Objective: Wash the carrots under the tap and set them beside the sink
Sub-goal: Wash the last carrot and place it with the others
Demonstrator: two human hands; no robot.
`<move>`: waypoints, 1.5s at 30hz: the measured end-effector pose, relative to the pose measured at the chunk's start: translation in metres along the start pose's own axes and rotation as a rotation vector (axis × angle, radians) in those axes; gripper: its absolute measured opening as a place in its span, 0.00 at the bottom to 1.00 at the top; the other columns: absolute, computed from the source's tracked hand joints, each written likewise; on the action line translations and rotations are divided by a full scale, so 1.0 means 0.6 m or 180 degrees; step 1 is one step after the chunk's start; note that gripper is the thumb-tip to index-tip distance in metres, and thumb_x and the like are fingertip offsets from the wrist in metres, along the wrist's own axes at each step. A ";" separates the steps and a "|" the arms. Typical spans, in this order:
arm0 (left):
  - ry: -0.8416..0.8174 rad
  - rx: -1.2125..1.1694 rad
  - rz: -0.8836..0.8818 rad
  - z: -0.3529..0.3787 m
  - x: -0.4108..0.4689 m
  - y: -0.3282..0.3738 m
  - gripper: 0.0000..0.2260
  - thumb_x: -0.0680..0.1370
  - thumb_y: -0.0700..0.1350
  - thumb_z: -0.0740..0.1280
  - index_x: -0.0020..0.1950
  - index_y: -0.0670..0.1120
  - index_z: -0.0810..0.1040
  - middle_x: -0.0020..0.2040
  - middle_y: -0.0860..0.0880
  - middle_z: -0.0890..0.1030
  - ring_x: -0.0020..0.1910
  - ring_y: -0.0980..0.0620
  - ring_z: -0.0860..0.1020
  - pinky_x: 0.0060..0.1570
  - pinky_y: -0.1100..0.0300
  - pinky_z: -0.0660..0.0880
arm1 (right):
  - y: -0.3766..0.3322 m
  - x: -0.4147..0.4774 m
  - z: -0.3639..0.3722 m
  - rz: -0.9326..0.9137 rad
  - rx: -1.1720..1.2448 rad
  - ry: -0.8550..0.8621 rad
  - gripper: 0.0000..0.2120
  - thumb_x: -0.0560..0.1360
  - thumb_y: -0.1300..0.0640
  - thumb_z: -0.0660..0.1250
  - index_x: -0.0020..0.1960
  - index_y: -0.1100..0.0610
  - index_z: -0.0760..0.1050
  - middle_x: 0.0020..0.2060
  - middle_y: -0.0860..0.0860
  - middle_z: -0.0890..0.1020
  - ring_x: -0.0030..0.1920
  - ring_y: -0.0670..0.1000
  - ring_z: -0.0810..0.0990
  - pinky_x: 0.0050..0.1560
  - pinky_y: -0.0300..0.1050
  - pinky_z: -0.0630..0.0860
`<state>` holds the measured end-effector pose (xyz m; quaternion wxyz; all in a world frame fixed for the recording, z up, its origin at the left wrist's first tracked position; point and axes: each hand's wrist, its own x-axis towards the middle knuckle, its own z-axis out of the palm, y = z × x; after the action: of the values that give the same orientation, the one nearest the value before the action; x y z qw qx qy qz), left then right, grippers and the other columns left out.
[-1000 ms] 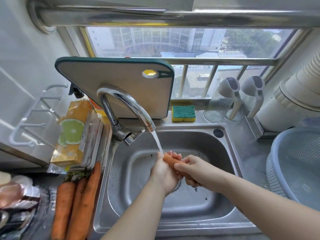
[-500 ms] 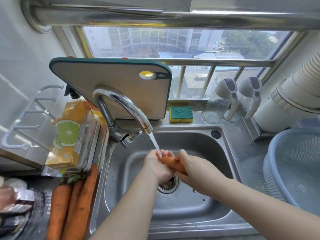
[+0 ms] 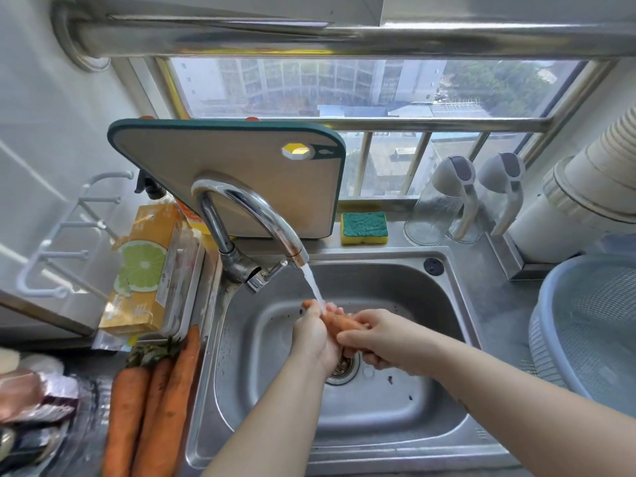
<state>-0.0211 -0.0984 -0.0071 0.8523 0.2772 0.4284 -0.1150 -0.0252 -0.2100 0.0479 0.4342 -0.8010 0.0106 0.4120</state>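
Your left hand [image 3: 315, 333] and right hand [image 3: 382, 342] both grip one carrot [image 3: 339, 321] under the tap's [image 3: 261, 218] stream above the sink [image 3: 457, 304], three more carrots [image 3: 151, 404] lying on the desk beside it.

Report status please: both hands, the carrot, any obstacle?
Left hand and right hand both gripping one carrot under tap stream, over sink. Three carrots lying left of sink. Nothing in the way.
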 end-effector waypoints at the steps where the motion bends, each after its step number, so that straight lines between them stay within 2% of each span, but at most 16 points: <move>1: 0.0203 0.0013 0.0135 0.004 0.001 0.004 0.17 0.83 0.50 0.54 0.37 0.44 0.66 0.30 0.48 0.69 0.27 0.52 0.70 0.33 0.57 0.73 | 0.000 0.001 0.008 -0.0283 -0.0790 0.0224 0.10 0.74 0.52 0.66 0.51 0.58 0.76 0.37 0.51 0.78 0.33 0.47 0.73 0.34 0.40 0.67; 3: 0.0449 0.0175 0.0303 0.008 0.004 0.014 0.18 0.82 0.54 0.55 0.39 0.42 0.68 0.30 0.46 0.71 0.26 0.51 0.72 0.32 0.58 0.74 | 0.001 0.003 0.026 -0.0705 -0.1586 0.0581 0.12 0.75 0.53 0.65 0.55 0.58 0.75 0.46 0.52 0.81 0.43 0.51 0.76 0.40 0.42 0.66; 5: 0.0270 0.0236 0.0154 0.008 0.000 0.021 0.20 0.83 0.54 0.53 0.38 0.42 0.69 0.29 0.46 0.74 0.23 0.51 0.74 0.34 0.58 0.72 | -0.003 0.006 0.032 -0.0800 -0.1425 0.0857 0.11 0.76 0.52 0.63 0.53 0.58 0.75 0.47 0.53 0.81 0.46 0.52 0.78 0.41 0.41 0.68; 9: -0.0470 0.0465 -0.0118 -0.003 -0.019 0.000 0.15 0.83 0.50 0.52 0.50 0.44 0.75 0.43 0.45 0.81 0.39 0.51 0.79 0.36 0.57 0.72 | -0.012 0.021 0.014 -0.0542 -0.0579 0.0969 0.16 0.79 0.50 0.59 0.35 0.55 0.73 0.28 0.46 0.75 0.28 0.42 0.72 0.25 0.30 0.63; 11: -0.0592 0.0538 -0.0055 -0.012 -0.029 -0.009 0.13 0.84 0.47 0.53 0.55 0.42 0.74 0.49 0.42 0.80 0.42 0.49 0.79 0.35 0.56 0.75 | -0.013 0.026 0.013 -0.0345 -0.0207 0.0783 0.18 0.80 0.49 0.57 0.38 0.57 0.75 0.25 0.46 0.72 0.22 0.40 0.69 0.22 0.30 0.62; 13: -0.0412 0.0637 0.0097 -0.014 -0.033 -0.004 0.11 0.83 0.45 0.55 0.50 0.40 0.73 0.43 0.43 0.79 0.38 0.49 0.78 0.31 0.58 0.74 | -0.011 0.026 0.022 -0.0261 -0.0204 0.0594 0.18 0.81 0.48 0.56 0.41 0.59 0.75 0.26 0.47 0.72 0.21 0.41 0.68 0.22 0.31 0.61; 18: 0.0325 0.0590 0.0089 -0.009 -0.020 0.015 0.17 0.82 0.51 0.56 0.40 0.41 0.72 0.33 0.47 0.78 0.26 0.53 0.76 0.22 0.66 0.73 | -0.008 0.025 0.047 -0.0592 -0.1559 0.0783 0.14 0.79 0.48 0.58 0.54 0.56 0.74 0.49 0.55 0.82 0.51 0.57 0.79 0.42 0.44 0.67; 22: 0.0319 0.0588 -0.0185 -0.002 -0.015 0.024 0.23 0.80 0.62 0.52 0.43 0.43 0.71 0.38 0.48 0.78 0.32 0.51 0.75 0.19 0.67 0.70 | -0.004 0.018 0.047 -0.0704 -0.1846 0.0904 0.10 0.78 0.48 0.60 0.50 0.54 0.71 0.51 0.55 0.81 0.51 0.57 0.78 0.41 0.45 0.65; 26: -0.0002 0.1510 -0.0278 -0.016 -0.024 0.035 0.18 0.83 0.53 0.50 0.48 0.43 0.74 0.36 0.47 0.82 0.40 0.50 0.77 0.45 0.51 0.74 | 0.009 0.011 0.020 -0.0853 -0.1117 0.1387 0.09 0.71 0.50 0.69 0.46 0.55 0.80 0.40 0.49 0.83 0.41 0.48 0.79 0.38 0.41 0.70; 29: 0.0361 0.3021 0.0458 -0.050 -0.022 0.033 0.22 0.81 0.46 0.57 0.75 0.47 0.59 0.72 0.44 0.66 0.67 0.46 0.69 0.64 0.46 0.68 | 0.012 0.012 -0.004 -0.0820 -0.0733 0.1381 0.09 0.67 0.49 0.74 0.45 0.53 0.82 0.35 0.46 0.82 0.36 0.42 0.78 0.36 0.36 0.73; 31: 0.0254 0.4070 0.1341 -0.060 -0.026 0.031 0.24 0.80 0.42 0.57 0.76 0.50 0.57 0.77 0.50 0.56 0.73 0.46 0.61 0.71 0.46 0.61 | 0.009 0.020 -0.012 -0.0815 -0.0552 0.1186 0.10 0.66 0.49 0.75 0.45 0.52 0.82 0.36 0.46 0.83 0.37 0.42 0.79 0.37 0.37 0.74; 33: -0.0487 0.4489 0.2036 -0.064 -0.027 0.027 0.20 0.80 0.42 0.56 0.71 0.54 0.65 0.73 0.54 0.65 0.71 0.51 0.64 0.71 0.48 0.62 | 0.003 0.026 -0.016 -0.0868 -0.0297 0.1038 0.08 0.67 0.50 0.75 0.43 0.54 0.83 0.33 0.47 0.83 0.33 0.43 0.76 0.35 0.36 0.71; 36: -0.1319 0.4394 0.1890 -0.064 -0.038 0.025 0.16 0.81 0.46 0.58 0.67 0.61 0.67 0.63 0.59 0.74 0.65 0.58 0.71 0.65 0.58 0.67 | -0.008 0.032 -0.018 -0.0861 0.0019 0.0919 0.17 0.71 0.50 0.73 0.32 0.60 0.73 0.23 0.45 0.71 0.27 0.44 0.66 0.28 0.35 0.62; 39: -0.1187 0.4506 0.1949 -0.065 -0.040 0.030 0.09 0.82 0.48 0.56 0.62 0.57 0.67 0.55 0.56 0.76 0.59 0.55 0.74 0.55 0.60 0.69 | -0.015 0.045 -0.009 -0.0636 0.0227 0.0879 0.18 0.74 0.45 0.68 0.33 0.56 0.71 0.25 0.48 0.69 0.28 0.46 0.66 0.31 0.37 0.64; 43: -0.0847 0.4669 0.1940 -0.066 -0.028 0.029 0.16 0.81 0.56 0.55 0.65 0.51 0.68 0.59 0.50 0.78 0.58 0.50 0.76 0.56 0.53 0.73 | -0.017 0.073 0.026 -0.0594 0.0629 0.0979 0.11 0.77 0.49 0.66 0.43 0.56 0.71 0.31 0.46 0.73 0.31 0.43 0.70 0.34 0.36 0.66; 45: -0.0668 0.4718 0.2177 -0.063 -0.027 0.035 0.17 0.80 0.60 0.54 0.58 0.51 0.74 0.48 0.52 0.80 0.50 0.50 0.78 0.47 0.55 0.74 | -0.013 0.081 0.039 -0.0596 0.0982 0.1045 0.10 0.76 0.51 0.67 0.48 0.58 0.72 0.36 0.50 0.76 0.32 0.44 0.70 0.35 0.39 0.68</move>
<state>-0.0468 -0.0602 -0.0044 0.4717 0.8710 0.0514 -0.1273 -0.0053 -0.1719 0.0142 0.5802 -0.7789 0.0695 0.2278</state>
